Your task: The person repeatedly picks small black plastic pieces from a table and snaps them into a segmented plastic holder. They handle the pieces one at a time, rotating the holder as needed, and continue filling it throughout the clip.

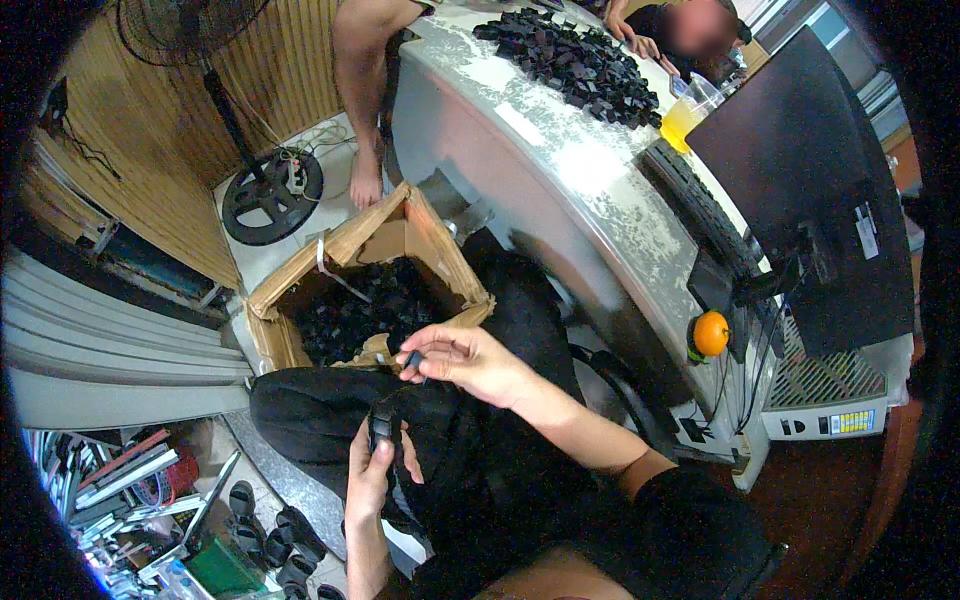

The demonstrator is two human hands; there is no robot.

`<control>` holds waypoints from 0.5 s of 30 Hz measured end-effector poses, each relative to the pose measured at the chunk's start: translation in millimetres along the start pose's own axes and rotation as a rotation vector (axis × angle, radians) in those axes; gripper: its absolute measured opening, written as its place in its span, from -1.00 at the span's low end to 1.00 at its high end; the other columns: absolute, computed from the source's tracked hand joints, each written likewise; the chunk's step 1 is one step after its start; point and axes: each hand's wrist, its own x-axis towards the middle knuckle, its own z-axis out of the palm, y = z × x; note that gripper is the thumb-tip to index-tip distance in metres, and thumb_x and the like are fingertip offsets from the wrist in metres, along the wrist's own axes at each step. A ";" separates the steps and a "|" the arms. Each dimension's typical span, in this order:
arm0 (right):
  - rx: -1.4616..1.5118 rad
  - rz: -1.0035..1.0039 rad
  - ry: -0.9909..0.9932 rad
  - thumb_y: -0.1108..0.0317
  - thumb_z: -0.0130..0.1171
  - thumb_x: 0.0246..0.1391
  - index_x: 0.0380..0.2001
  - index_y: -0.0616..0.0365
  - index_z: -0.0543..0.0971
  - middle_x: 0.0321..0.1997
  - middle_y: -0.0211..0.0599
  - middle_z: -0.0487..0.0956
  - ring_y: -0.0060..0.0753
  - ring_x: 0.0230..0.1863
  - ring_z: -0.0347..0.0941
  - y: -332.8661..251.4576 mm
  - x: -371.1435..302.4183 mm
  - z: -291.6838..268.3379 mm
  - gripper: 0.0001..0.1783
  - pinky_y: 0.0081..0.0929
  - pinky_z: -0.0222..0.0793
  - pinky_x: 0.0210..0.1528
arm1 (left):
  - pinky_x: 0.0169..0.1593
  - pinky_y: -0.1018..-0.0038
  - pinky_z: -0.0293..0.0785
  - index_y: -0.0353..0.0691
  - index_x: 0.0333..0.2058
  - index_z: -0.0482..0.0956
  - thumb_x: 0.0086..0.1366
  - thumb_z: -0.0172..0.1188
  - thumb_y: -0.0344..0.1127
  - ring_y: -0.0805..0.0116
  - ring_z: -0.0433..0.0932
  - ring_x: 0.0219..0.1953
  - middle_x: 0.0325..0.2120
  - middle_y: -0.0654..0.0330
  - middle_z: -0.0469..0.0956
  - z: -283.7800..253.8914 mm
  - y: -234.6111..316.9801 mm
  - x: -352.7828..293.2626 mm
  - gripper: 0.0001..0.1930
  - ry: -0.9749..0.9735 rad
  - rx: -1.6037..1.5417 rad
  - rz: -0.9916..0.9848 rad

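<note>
Small black block (413, 358), one: dark, angular, compact, with a faint bluish sheen on its upper face; just inside 7 o'clock from the centre of the view, pinched between thumb and fingertips of the right hand (470, 362), the digits nearly closed, the remaining fingers loosely curled. Dark piece (382, 425), one: black, longer than the block, blunt-edged, whether single or several stacked cannot be told; at 7 o'clock, farther out, upright in the left hand (368, 482), thumb pressed to its near side, fingers wrapped partly about it. The hands are apart, the right above the left, over dark-clad legs. Cardboard box (400, 240), open, tan, worn at the rim, at 9 o'clock, just beyond the right hand; within, a heap of black pieces (370, 310), blocky and jumbled, single outlines hard to separate, a pale strip (328, 265) over its edge. Table (520, 120), whitish, surface patchy, reaching from 12 to 3 o'clock; on it, towards 12 to 1 o'clock, a broad pile of black blocks (575, 65), matte, small, squarish.
</note>
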 end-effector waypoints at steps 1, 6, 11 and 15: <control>0.023 -0.056 -0.041 0.36 0.17 0.15 0.10 0.27 0.42 0.03 -0.19 0.52 -0.30 0.00 0.51 5.5 -1.5 3.7 -0.54 -0.41 0.38 0.10 | -0.58 0.50 0.40 -0.43 -0.12 0.31 0.28 0.15 0.04 0.34 0.42 -0.70 -0.66 0.13 0.41 -0.8 0.5 0.4 -0.45 0.011 0.034 -0.022; 0.063 -0.008 -0.009 0.42 0.18 0.13 0.05 0.32 0.45 0.04 -0.20 0.53 -0.30 -0.03 0.53 17.9 0.4 24.6 -0.59 -0.40 0.36 0.15 | -0.59 0.51 0.40 -0.41 -0.14 0.30 0.26 0.21 -0.05 0.36 0.43 -0.70 -0.67 0.14 0.41 -2.3 3.3 3.7 -0.50 0.016 0.027 -0.050; -0.184 -0.048 0.027 0.56 0.20 0.07 -0.02 0.23 0.52 -0.05 -0.33 0.58 -0.51 -0.01 0.47 17.5 6.5 32.5 -0.64 -0.50 0.41 0.09 | -0.59 0.49 0.43 -0.39 -0.12 0.30 0.28 0.18 -0.15 0.35 0.43 -0.70 -0.67 0.15 0.40 -2.6 5.6 2.9 -0.58 0.038 -0.021 -0.049; -0.187 -0.052 -0.087 0.55 0.24 0.05 0.00 0.25 0.50 0.01 -0.28 0.55 -0.55 -0.03 0.49 14.2 2.6 33.5 -0.60 -0.58 0.44 -0.02 | -0.61 0.49 0.43 -0.37 -0.12 0.29 0.31 0.12 -0.23 0.36 0.42 -0.71 -0.66 0.16 0.39 -2.7 5.4 2.3 -0.66 0.054 -0.034 -0.050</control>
